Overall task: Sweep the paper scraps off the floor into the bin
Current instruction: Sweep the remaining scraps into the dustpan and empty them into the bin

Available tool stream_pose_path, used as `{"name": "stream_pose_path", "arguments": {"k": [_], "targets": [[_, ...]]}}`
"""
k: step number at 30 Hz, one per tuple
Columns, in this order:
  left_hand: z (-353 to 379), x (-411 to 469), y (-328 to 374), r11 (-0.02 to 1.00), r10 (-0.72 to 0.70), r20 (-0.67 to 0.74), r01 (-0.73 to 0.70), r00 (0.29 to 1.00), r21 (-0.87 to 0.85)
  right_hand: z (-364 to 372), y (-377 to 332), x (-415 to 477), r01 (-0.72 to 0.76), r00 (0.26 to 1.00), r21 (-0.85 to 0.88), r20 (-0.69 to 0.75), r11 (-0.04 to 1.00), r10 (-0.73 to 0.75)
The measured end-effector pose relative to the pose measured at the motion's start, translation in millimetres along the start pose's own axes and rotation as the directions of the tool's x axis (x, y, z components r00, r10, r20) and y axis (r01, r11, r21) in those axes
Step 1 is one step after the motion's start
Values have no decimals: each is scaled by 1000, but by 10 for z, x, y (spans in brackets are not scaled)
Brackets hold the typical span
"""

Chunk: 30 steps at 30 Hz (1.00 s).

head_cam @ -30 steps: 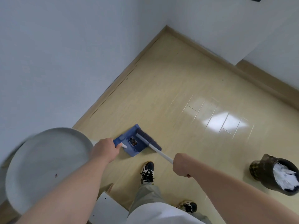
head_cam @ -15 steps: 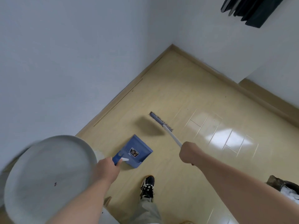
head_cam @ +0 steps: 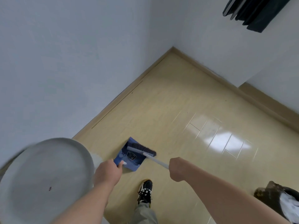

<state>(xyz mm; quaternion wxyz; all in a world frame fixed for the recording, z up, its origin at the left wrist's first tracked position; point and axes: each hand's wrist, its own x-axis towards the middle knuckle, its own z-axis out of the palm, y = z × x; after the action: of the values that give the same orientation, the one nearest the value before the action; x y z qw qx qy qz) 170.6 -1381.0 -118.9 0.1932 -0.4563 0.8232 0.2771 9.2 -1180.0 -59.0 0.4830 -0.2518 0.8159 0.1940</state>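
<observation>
Broom swings back onto dustpan mouth; right hand grips its shaft, left hand grips dustpan handle; bin sits near right.

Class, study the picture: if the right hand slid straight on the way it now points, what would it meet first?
Probably the broom head, lying over the blue dustpan: the right hand grips the broom handle, which runs straight to it. Depth is uncertain.
</observation>
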Motion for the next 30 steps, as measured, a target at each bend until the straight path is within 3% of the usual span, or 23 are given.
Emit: {"name": "stream_pose_path", "arguments": {"k": [6,10,15,20,30], "targets": [[-90,-83,-58,999,12,-1,-12,1000,-34,-41,482,-501,-42,998,67,-44,997,45],[-99,-172,-1,998,55,-19,-56,998,-17,180,814,-807,-129,984,315,-74,940,160],[-76,-244,475,982,176,-13,-175,984,74,593,1102,-891,-271,928,740,30,615,372],[-66,-237,1075,957,266,-2,-264,964,121,725,1294,-888,-280,867,895,81,347,491],[-59,23,2386,891,431,27,-430,902,148,695,2029,-814,-273,779,954,146,121,610]]}}
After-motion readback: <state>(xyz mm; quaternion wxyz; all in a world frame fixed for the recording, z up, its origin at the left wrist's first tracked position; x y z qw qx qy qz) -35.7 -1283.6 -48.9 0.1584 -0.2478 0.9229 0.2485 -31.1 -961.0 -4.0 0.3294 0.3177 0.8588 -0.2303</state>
